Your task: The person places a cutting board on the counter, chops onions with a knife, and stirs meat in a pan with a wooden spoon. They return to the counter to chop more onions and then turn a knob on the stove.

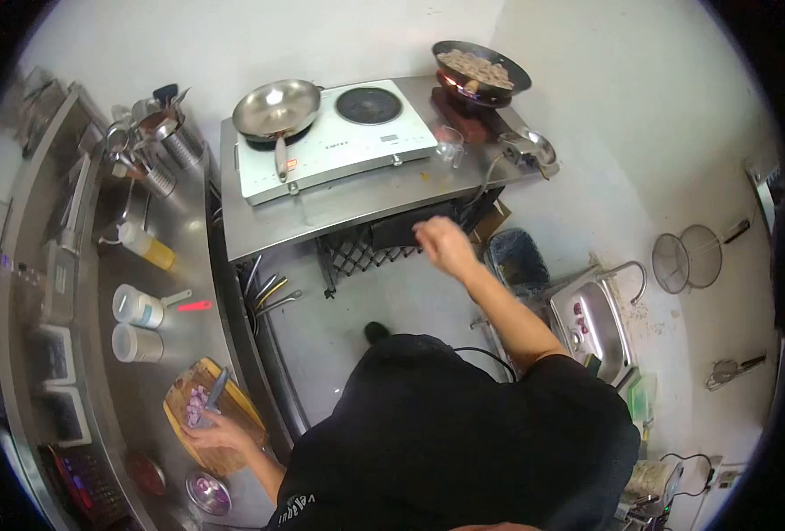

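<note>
My left hand (220, 434) is low at the left, over the wooden cutting board (224, 456), with its fingers spread beside chopped purple onion (197, 405). A knife (218, 388) with a grey handle lies across the board, touching the onion; whether the hand touches its blade cannot be made out. My right hand (446, 245) is raised over the floor in front of the stove table, its fingers curled together. Nothing can be made out in it. A bowl (208, 492) with purple onion stands below the board.
A steel pan (276, 111) sits on the white double cooktop (348, 142). A black wok (514, 74) with food is on a burner at the back right. Two white tubs (137, 342) and a yellow bottle (152, 250) stand left; a sink (600, 327) and bin (516, 258) are right.
</note>
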Motion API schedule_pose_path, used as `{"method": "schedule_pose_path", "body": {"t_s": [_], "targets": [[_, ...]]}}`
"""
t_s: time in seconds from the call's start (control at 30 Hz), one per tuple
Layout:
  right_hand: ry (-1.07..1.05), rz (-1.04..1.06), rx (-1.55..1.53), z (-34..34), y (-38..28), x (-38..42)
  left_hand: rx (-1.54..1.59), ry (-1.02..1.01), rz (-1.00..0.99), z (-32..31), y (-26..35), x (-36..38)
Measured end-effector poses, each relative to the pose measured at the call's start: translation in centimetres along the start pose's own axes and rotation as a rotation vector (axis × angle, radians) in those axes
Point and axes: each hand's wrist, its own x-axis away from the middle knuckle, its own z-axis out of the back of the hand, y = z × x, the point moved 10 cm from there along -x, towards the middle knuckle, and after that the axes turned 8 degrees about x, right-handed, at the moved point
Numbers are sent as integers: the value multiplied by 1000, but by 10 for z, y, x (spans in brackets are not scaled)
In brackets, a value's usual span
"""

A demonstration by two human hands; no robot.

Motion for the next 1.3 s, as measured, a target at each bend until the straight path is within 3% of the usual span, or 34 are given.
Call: {"method": "schedule_pose_path", "body": {"t_s": [0.1, 0.17, 0.23, 0.27, 0.3, 0.33, 0.4, 0.47, 0.53, 0.57, 0.63, 0.7, 0.77, 0.8, 0.83, 0.87, 0.9, 0.93, 0.97, 1.03, 1.07, 1.1, 1.17, 1.23, 1.3], "targets": [[244, -128, 225, 51, 86, -2, 112, 12, -85, -14, 52, -4], [223, -357, 330, 76, 170, 4, 115, -10, -139, -26, 85, 8], [364, -444, 427, 99, 265, 22, 246, -95, -219, -50, 128, 30], [350, -592, 368, 115, 308, 29, 233, -157, -304, -64, 157, 47], [289, -768, 362, 118, 357, 39, 442, -205, -224, -74, 191, 63], [228, -945, 352, 119, 406, 55, 447, -306, -242, -88, 234, 84], [127, -992, 324, 82, 520, 91, 570, -479, -285, -116, 323, 131], [29, -1029, 304, 74, 588, 90, 769, -662, -288, -142, 422, 185], [-337, -1243, 39, 36, 615, 102, 897, -852, -277, -161, 518, 233], [-343, -1259, 31, 28, 626, 102, 943, -935, -280, -170, 562, 253], [-83, -1539, -630, -2, 642, 123, 1078, -1007, -306, -188, 640, 283], [-54, -1506, -780, -25, 670, 120, 1132, -1080, -315, -203, 708, 294], [-327, -1462, -608, -34, 691, 119, 1164, -1088, -217, -216, 756, 295], [-441, -1376, -278, -11, 705, 112, 1158, -1071, -206, -228, 770, 292], [-536, -1268, 45, 19, 715, 106, 1214, -1205, -39, -252, 779, 299], [-322, -1067, 230, 58, 722, 94, 1265, -1336, 134, -272, 788, 306], [-343, -1117, 148, 113, 685, 74, 1264, -1322, 140, -281, 800, 300], [-246, -999, 154, 151, 685, 68, 1316, -1466, 381, -293, 807, 306], [-205, -1006, 182, 194, 663, 50, 1356, -1607, 630, -301, 816, 314], [-130, -843, 152, 255, 619, -5, 1329, -1695, 729, -305, 844, 311], [-238, -842, 196, 271, 584, -40, 1341, -1886, 839, -300, 864, 321], [-342, -837, 238, 271, 555, -78, 1348, -2074, 951, -294, 880, 332], [-314, -340, 491, 259, 504, -150, 1327, -2138, 1006, -304, 900, 341], [-411, -151, 631, 225, 475, -200, 1329, -2205, 1053, -318, 906, 353], [-620, -151, 682, 176, 469, -238, 1263, -2480, 1378, -331, 906, 384]]}}
